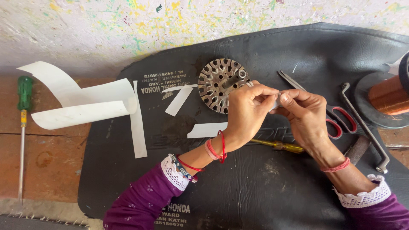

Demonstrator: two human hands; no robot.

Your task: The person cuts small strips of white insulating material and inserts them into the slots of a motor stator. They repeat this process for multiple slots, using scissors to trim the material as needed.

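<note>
The left hand [247, 106] and the right hand [300, 110] are meeting above a black mat [255, 187]. Their fingers [266, 91] are pinching shut on a small white paper piece [276, 102], holding it from both sides so it is staying flat. Just behind the hands a round metal motor core [217, 83] is lying on the mat, close enough to reach. Scissors [336, 117] and paper strips [179, 100] are lying nearby, and a green screwdriver [23, 110] is resting on the table [47, 162].
</note>
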